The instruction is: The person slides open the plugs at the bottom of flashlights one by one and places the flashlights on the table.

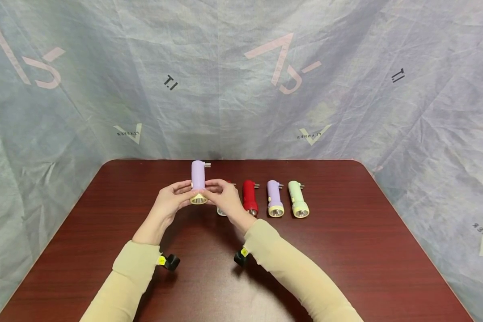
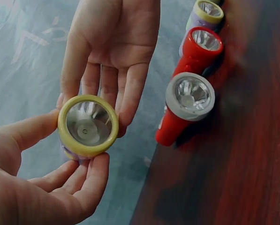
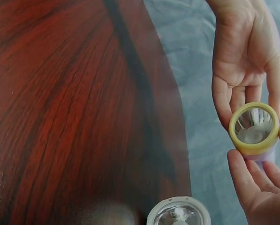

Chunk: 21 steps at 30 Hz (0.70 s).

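Observation:
A purple flashlight with a yellow lens rim and plug prongs near its top is held up over the table's left half, lens end toward me. My left hand grips it from the left, thumb by the rim. From the other side my right hand holds it too, with thumb and fingers at the lens end. In the left wrist view the flashlight's round lens sits between both hands' fingers. The right wrist view shows the same yellow rim between the fingertips.
Right of the hands stand a red flashlight, a second purple one and a pale green one. A red flashlight with a grey rim is partly hidden behind my right hand. Grey cloth hangs behind the brown table.

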### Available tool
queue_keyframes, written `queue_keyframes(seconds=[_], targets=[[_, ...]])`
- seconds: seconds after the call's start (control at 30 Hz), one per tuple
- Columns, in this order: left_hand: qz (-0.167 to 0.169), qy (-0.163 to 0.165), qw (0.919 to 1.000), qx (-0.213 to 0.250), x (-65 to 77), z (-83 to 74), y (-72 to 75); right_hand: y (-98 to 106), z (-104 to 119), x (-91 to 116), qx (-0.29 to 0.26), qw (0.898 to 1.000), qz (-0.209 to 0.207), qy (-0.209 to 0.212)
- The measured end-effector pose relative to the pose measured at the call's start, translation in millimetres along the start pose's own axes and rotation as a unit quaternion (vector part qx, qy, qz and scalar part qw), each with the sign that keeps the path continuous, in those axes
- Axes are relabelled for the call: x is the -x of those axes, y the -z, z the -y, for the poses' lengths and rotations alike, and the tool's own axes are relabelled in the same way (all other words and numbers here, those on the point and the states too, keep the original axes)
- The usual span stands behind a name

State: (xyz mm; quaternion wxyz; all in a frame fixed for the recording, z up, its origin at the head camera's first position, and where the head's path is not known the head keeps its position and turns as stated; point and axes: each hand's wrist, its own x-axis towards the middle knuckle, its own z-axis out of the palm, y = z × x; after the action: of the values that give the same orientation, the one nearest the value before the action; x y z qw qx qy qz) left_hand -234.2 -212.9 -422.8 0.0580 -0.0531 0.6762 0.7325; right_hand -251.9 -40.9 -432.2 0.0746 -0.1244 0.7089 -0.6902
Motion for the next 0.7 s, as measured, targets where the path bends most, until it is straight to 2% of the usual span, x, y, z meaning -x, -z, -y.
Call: queue_keyframes(seconds=[0.1,0.23,0.43,0.57,0.7], targets=[[0.001,0.019,0.9998,0.004,-3.2,5.3,3.0,-1,-3,-2,0.031,0.999,-0.002,-0.016],[0.007,0.037,0.9993,0.008,-7.7,14.3,7.6,-4,-6,-5,0.103,0.994,-0.011,-0.027],[0.01,0.04,0.9991,0.011,-14.3,24.9,11.3,-9,-14,-7,0.227,0.974,-0.02,0.014],[0.009,0.044,0.999,0.003,-18.2,29.1,12.8,-12,-19,-7,0.264,0.964,-0.018,0.037],[0.007,0.048,0.9987,-0.012,-22.3,32.8,13.7,-17,-21,-6,0.294,0.955,-0.021,0.025]])
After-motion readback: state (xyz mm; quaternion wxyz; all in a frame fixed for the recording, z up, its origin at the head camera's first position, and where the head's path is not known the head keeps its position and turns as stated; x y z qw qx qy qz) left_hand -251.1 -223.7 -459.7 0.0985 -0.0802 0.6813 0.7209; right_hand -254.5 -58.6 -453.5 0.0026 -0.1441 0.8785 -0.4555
